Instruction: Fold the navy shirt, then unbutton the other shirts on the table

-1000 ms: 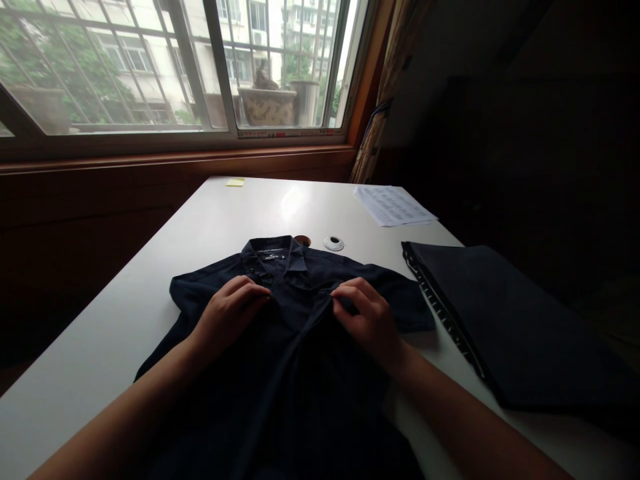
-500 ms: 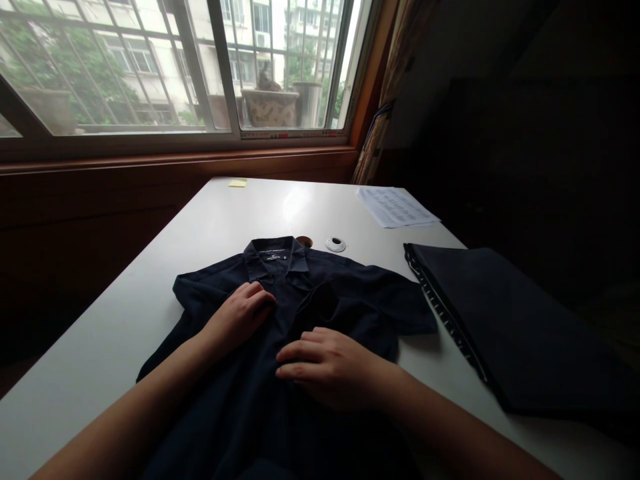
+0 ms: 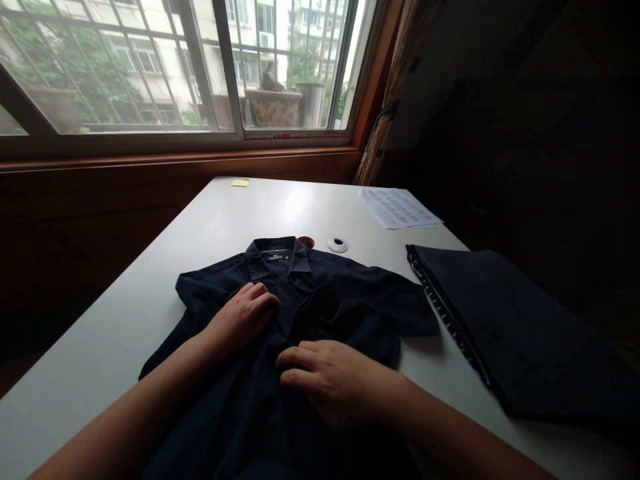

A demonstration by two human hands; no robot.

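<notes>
A dark navy short-sleeved shirt (image 3: 350, 293) lies front up on the white table, with its collar toward the window. Its front opening gapes in a fold below the collar. My left hand (image 3: 245, 312) rests on the chest beside the front edge, fingers curled down and closed on the cloth; the fingertips are partly hidden. Lower and to the right, my right hand (image 3: 333, 377) pinches the shirt front between thumb and bent fingers. Its exact grip is in shadow. The shirt's lower part is dark and runs out of view beneath my forearms.
A black flat folder-like item with a white-marked edge (image 3: 500, 320) lies at the right of the white table (image 3: 165, 243). Printed papers (image 3: 397, 208), a yellow sticky note (image 3: 241, 182) and a round white grommet-like piece (image 3: 337, 245) are farther back. A window (image 3: 280, 67) stands behind.
My right hand has slid slightly down the shirt front, toward me. My left hand stays at nearly the same place on the cloth. The whole view has shifted a little.
</notes>
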